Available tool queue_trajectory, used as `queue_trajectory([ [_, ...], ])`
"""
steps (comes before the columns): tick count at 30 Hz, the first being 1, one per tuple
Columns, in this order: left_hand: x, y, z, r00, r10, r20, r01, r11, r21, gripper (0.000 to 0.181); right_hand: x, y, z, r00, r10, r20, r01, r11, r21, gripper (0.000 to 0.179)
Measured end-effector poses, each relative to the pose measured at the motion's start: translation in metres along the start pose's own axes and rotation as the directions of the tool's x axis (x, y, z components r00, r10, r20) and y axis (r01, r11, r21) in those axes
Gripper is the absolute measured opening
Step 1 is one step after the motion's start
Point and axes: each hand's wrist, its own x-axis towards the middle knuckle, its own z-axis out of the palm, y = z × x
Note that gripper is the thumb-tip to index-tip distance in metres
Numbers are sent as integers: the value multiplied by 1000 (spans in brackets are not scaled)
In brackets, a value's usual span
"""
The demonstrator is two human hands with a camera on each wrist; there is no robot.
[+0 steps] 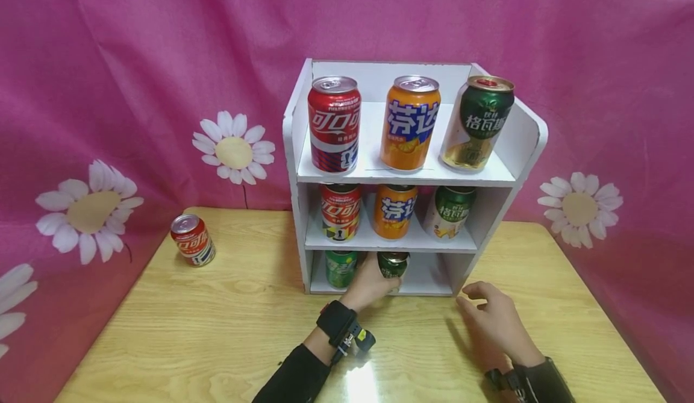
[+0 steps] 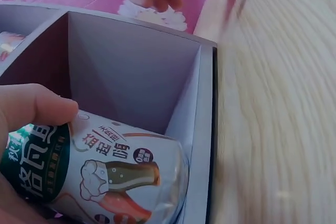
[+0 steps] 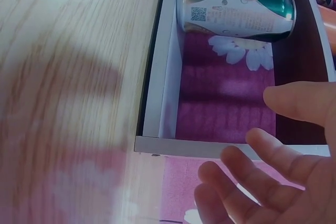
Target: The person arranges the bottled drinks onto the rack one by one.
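My left hand [image 1: 373,281] grips a green and white drink can [image 1: 393,264] in the middle of the bottom level of a white shelf [image 1: 355,179]. In the left wrist view, the thumb lies across the green top part of this can [image 2: 121,174], whose base is at the bottom board. Left of that hand stands a green can [image 1: 341,268] on the same level. My right hand [image 1: 496,318] hovers by the shelf's lower right corner, fingers loosely bent and holding nothing. In the right wrist view, its fingers [image 3: 273,182] are spread apart.
Red [image 1: 334,124], orange [image 1: 410,123] and green-gold [image 1: 477,123] cans line the top level. The middle level holds red [image 1: 340,211], orange [image 1: 395,211] and green-white [image 1: 450,212] cans. Another red can [image 1: 193,240] stands on the wooden table [image 1: 217,331] at left, before a pink curtain [image 1: 162,90].
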Motion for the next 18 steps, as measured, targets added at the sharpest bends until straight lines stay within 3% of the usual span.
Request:
queue_trajectory([
  [18,-2,3,4,996,-47,-75,59,986,159,88,0,0,1,1000,-2,10,2,1000,-8,25],
])
